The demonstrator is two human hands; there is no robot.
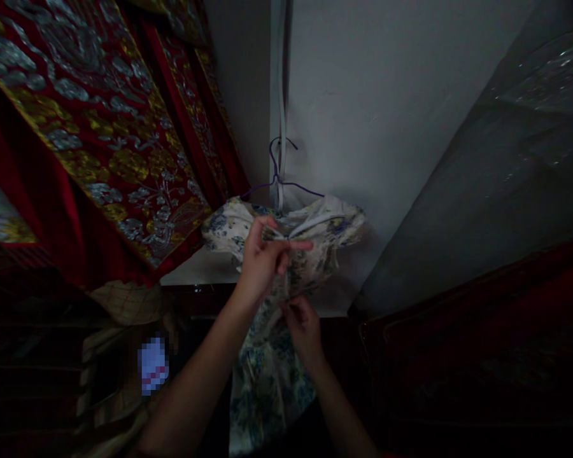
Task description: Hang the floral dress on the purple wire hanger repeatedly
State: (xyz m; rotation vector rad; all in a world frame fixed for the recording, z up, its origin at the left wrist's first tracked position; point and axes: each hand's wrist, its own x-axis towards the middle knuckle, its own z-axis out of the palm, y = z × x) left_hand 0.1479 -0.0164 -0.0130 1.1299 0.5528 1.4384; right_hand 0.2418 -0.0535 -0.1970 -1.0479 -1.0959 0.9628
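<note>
Floral dress [273, 372] hangs from purple hanger [302, 186] against far pale wall [386, 95]; red embroidered cloth [100, 114] at left. Right hand [306, 324] pinches dress front; left hand [262, 257] above, one finger extended, grip cannot tell.

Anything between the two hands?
Only the front of the floral dress, seen in the head view between the left hand above and the right hand below.

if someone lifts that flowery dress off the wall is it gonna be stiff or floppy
Probably floppy: the dress shows soft folds and bunched cloth. It is likely fairly light, since it hangs from one thin hanger. Its shoulders might slip if tilted, as the hanger's arms are narrow.
</note>
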